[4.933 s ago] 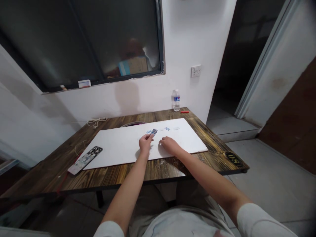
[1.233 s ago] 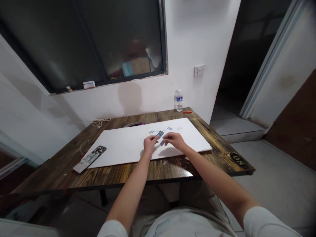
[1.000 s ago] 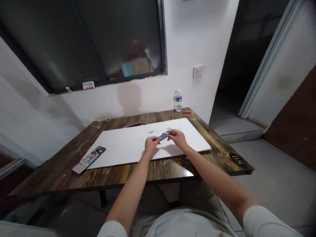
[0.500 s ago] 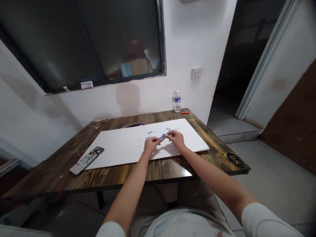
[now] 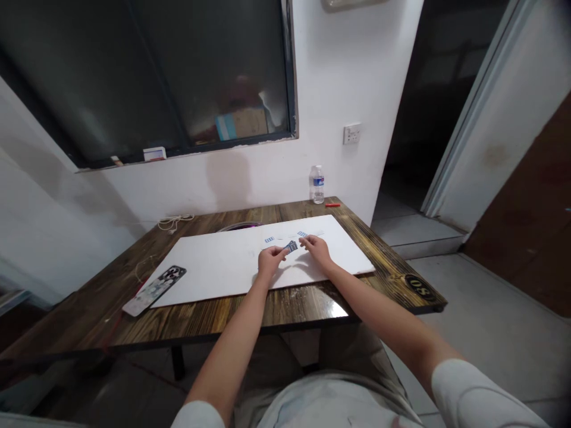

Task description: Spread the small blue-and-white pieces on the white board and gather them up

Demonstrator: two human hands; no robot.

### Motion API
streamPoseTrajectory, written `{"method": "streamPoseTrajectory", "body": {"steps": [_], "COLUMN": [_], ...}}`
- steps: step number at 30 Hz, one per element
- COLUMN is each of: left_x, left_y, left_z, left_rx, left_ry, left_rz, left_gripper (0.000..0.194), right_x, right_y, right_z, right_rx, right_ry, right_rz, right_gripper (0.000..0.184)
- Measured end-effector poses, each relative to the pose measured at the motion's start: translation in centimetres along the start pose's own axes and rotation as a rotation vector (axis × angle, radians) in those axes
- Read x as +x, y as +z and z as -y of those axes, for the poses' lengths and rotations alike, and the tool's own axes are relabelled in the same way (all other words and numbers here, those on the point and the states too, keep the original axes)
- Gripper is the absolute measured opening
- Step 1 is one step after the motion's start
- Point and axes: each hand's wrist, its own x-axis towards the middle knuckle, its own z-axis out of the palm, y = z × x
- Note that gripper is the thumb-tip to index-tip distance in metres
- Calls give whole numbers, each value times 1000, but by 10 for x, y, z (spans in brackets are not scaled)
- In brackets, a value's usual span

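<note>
My left hand (image 5: 270, 261) pinches a small bunch of dark blue cards (image 5: 291, 246) between thumb and fingers, slightly fanned, above a white board (image 5: 214, 261). Just to the right of the cards, my right hand (image 5: 316, 248) hovers with its fingers bent and the fingertips a little apart. I see nothing between them. Beyond the hands, a small blue-and-white card (image 5: 269, 240) lies flat on the board at the left. Another blue-and-white card (image 5: 302, 234) lies right behind my right fingertips. The print on the cards is too small to read.
The board rests on a dark wooden table (image 5: 196, 321). A phone (image 5: 154, 291) overlaps the board's left edge. At the back are a white cable (image 5: 173, 222), a water bottle (image 5: 318, 185) and a red pen-like object (image 5: 332, 205). A round number plate (image 5: 418, 288) marks the right corner.
My right fingertips have come off the bunch of cards and moved slightly away to the right. The left hand keeps hold of the bunch. The view has shifted slightly.
</note>
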Motion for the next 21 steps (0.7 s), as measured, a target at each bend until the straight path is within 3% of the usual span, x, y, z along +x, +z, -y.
{"method": "streamPoseTrajectory", "body": {"steps": [6, 10, 13, 17, 21], "left_x": [2, 1, 0, -1, -1], "left_y": [0, 0, 0, 1, 1], "left_z": [1, -2, -2, -2, -3], "left_rx": [-40, -70, -67, -54, -48], "left_ry": [-21, -35, -37, -34, -23], "left_rz": [-70, -86, -93, -99, -85], "left_gripper": [37, 38, 37, 36, 37], "right_x": [22, 29, 27, 8, -29], "right_y": [-23, -45, -59, -72, -85], "right_z": [-14, -14, -11, -6, -1], "right_rx": [-599, -921, -1009, -997, -900], "right_ry": [66, 20, -37, -173, -307], "right_rz": [-23, 237, 425, 523, 569], "right_gripper": [33, 34, 28, 30, 27]}}
